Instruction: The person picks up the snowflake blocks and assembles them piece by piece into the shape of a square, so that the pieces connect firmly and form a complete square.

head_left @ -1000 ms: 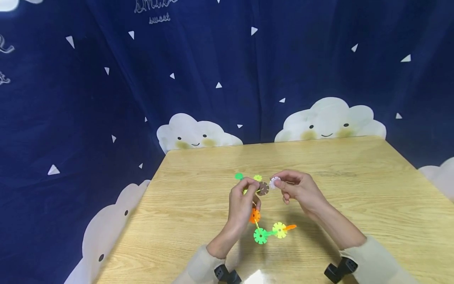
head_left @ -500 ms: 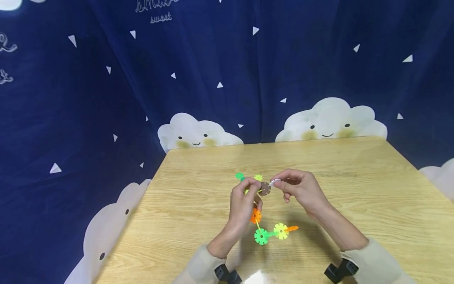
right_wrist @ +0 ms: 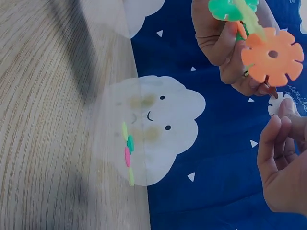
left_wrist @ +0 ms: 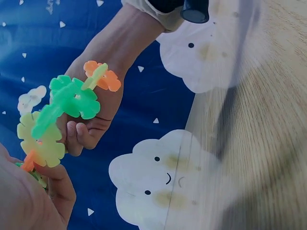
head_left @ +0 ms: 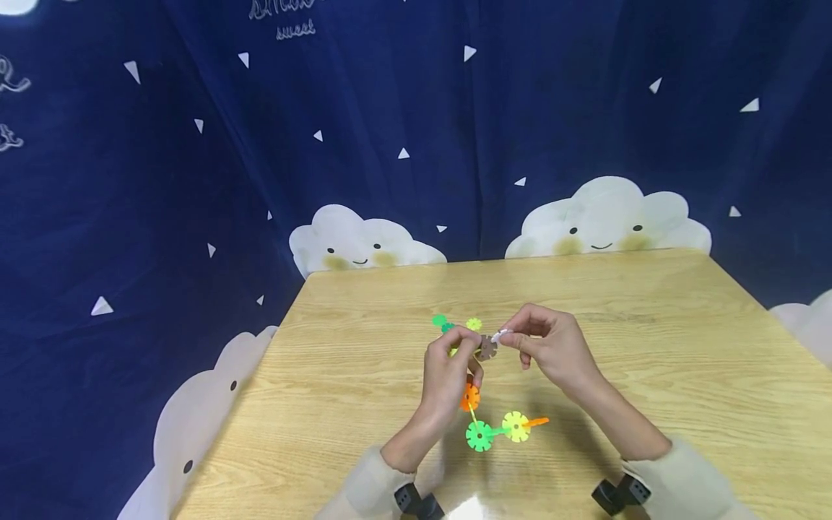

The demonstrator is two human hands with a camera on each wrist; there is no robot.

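Note:
In the head view, my left hand (head_left: 443, 375) pinches a chain of notched interlocking discs near its brown disc (head_left: 486, 349). An orange disc (head_left: 471, 397), a green disc (head_left: 479, 436) and a yellow disc (head_left: 516, 427) of the chain hang below that hand, ending in an orange disc seen edge-on (head_left: 536, 422). Between thumb and index finger, my right hand (head_left: 555, 350) pinches a white notched disc (head_left: 500, 336), also edge-on, against the brown disc's edge. Whether their slots are interlocked I cannot tell. My left fingers hide part of the chain.
On the wooden table (head_left: 650, 347), beyond my left hand, lie a green disc (head_left: 439, 320) and a yellow disc (head_left: 474, 324). The right wrist view shows joined coloured discs (right_wrist: 127, 153) there, one pink. A dark blue curtain (head_left: 403, 94) with clouds surrounds the table.
My right hand has turned the white disc from nearly face-on to edge-on and brought it to the brown disc's edge. The left hand has barely moved.

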